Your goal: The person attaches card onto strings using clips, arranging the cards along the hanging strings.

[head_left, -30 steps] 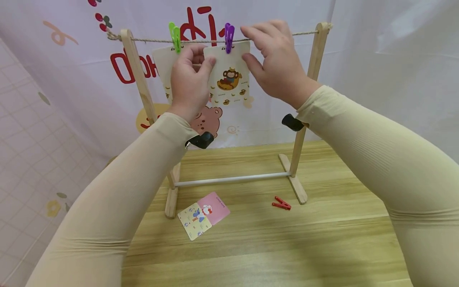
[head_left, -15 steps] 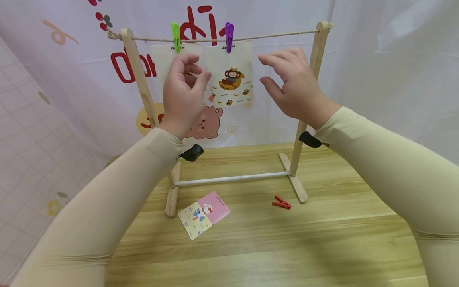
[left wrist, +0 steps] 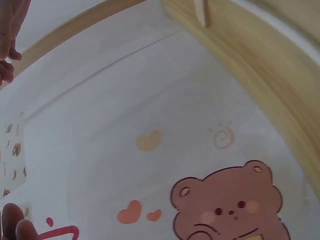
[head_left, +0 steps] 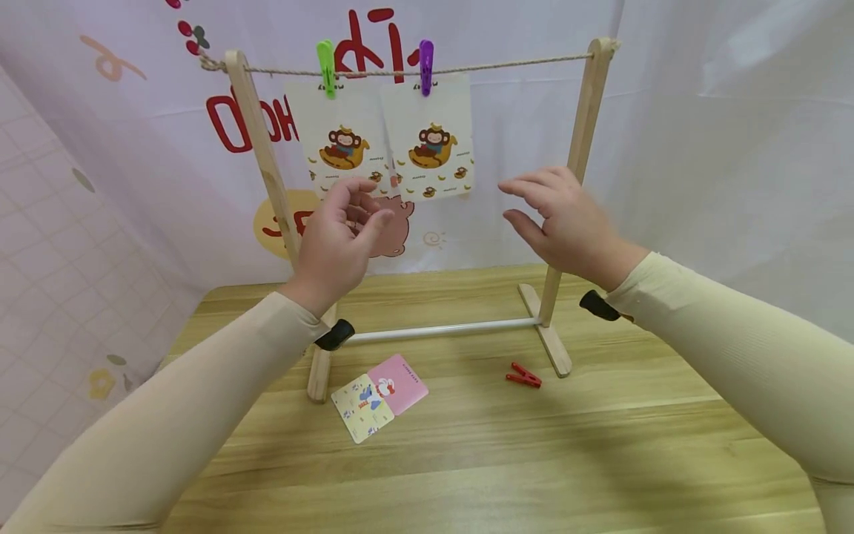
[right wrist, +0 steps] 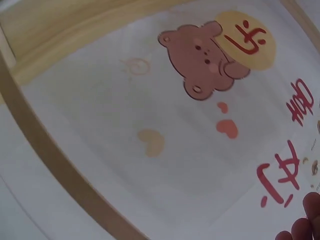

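Two monkey-print cards hang side by side on a twine line (head_left: 507,65). A green clothespin (head_left: 326,68) holds the left card (head_left: 343,111); a purple clothespin (head_left: 426,68) holds the right card (head_left: 430,107). Below the left card, overlapping its lower edge in the head view, is my left hand (head_left: 336,248), fingers loosely bent and holding nothing. My right hand (head_left: 567,222) hovers right of the cards, near the right post, also with nothing in it. On the table lie a red clothespin (head_left: 524,376) and two overlapping cards, one pink (head_left: 403,386), one yellow (head_left: 360,415).
The wooden rack has a left post (head_left: 263,148), a right post (head_left: 587,119) and a white crossbar (head_left: 440,331) low down. It stands on a wood-grain table (head_left: 480,460). Behind hangs a white printed cloth (head_left: 507,133) with a bear drawing (left wrist: 227,205).
My left hand has let go of the right card and lowered, uncovering the left card. The right hand has drawn away from the purple clothespin, down and to the right.
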Demonstrator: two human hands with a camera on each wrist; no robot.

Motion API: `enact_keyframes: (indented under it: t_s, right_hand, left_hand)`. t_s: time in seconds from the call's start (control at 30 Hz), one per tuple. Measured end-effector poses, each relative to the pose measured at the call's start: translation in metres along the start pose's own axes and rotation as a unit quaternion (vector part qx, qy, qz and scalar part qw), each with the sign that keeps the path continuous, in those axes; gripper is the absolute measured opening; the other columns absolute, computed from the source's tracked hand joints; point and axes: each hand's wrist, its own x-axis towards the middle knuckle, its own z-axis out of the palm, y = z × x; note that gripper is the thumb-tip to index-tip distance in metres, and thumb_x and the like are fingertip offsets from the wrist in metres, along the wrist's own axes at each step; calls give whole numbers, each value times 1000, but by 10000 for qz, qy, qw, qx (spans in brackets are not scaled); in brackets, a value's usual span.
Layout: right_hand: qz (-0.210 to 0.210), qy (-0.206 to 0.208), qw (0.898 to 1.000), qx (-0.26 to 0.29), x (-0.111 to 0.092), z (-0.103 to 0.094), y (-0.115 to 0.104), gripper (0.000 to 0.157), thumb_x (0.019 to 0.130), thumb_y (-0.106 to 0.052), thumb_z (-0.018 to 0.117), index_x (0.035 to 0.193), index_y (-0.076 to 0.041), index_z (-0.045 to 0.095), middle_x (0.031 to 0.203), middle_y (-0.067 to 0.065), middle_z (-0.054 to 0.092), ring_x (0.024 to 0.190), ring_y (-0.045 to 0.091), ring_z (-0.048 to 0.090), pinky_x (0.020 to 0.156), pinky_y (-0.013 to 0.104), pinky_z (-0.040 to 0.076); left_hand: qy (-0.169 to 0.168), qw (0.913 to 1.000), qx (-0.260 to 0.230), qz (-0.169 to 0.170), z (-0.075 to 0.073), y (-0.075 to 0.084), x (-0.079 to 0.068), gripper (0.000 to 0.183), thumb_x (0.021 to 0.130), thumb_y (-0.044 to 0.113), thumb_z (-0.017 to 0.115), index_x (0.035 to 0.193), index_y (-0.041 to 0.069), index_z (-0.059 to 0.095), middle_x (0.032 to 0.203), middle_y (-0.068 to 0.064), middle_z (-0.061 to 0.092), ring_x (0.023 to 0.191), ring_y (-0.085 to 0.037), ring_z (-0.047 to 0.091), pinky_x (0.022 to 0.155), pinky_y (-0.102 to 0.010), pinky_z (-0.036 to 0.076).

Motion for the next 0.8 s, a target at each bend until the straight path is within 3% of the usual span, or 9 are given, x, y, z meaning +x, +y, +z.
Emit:
enact_keyframes:
  t_s: [0.3,0.47,0.6,0.8]
  right_hand:
    - [-180,-428,9989,92,-37,28,8,32,82,-12,68,113,-5,64,108,10,65,102,29,53,88,42,41]
    - [-359,-961,9947,45,-60,41,8,32,83,-15,68,113,-7,64,107,6,65,102,26,53,86,38,44]
    - [-276,-1566,9873,8,-85,51,10,32,83,-18,68,114,-10,63,107,1,64,102,22,53,85,36,45]
    - [85,-2457,9693,-59,-130,71,11,33,84,-29,68,113,-15,63,108,-4,62,100,17,56,80,34,50]
  left_hand:
    - [-945,9936,509,-340,4,-27,-28,46,86,46,59,124,24,47,99,10,54,89,-6,56,75,-26,51]
    - [-1292,9867,846,-508,7,-39,-42,47,87,45,59,127,24,45,106,9,52,98,-12,54,80,-29,49]
    - [-1693,9750,1300,-624,10,-46,-52,51,87,43,60,131,22,43,112,6,52,106,-18,53,85,-34,48]
    - [-2359,9493,1840,-966,14,-59,-71,58,85,48,60,133,18,45,126,1,52,116,-22,52,94,-41,45]
